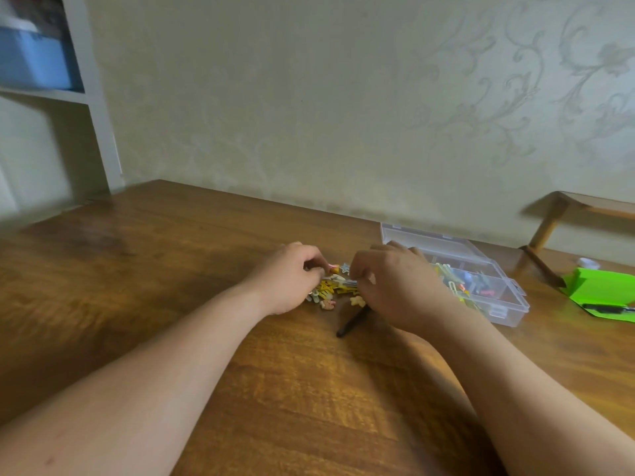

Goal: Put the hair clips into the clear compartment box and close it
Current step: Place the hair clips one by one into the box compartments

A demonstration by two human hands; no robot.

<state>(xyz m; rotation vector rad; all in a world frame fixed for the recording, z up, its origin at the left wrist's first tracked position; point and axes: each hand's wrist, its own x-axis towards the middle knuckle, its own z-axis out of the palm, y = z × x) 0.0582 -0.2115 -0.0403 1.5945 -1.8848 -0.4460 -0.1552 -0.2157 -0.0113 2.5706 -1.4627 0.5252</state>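
A small pile of coloured hair clips [331,290], mostly yellow and pink, lies on the wooden table [171,269] between my two hands. My left hand [288,276] has curled fingers and pinches a pink clip at the pile's left edge. My right hand [395,286] is curled over the pile's right side, its fingertips pinching clips. The clear compartment box [498,304] stands open just right of my right hand, lid [436,240] tilted back. Several clips lie in its compartments, partly hidden by my hand.
A black pen-like stick [350,321] lies on the table under my right wrist. A green notepad [604,290] with a black pen on it sits at the far right. A wooden stand [549,228] rises behind the box. A white shelf [92,108] is at the left.
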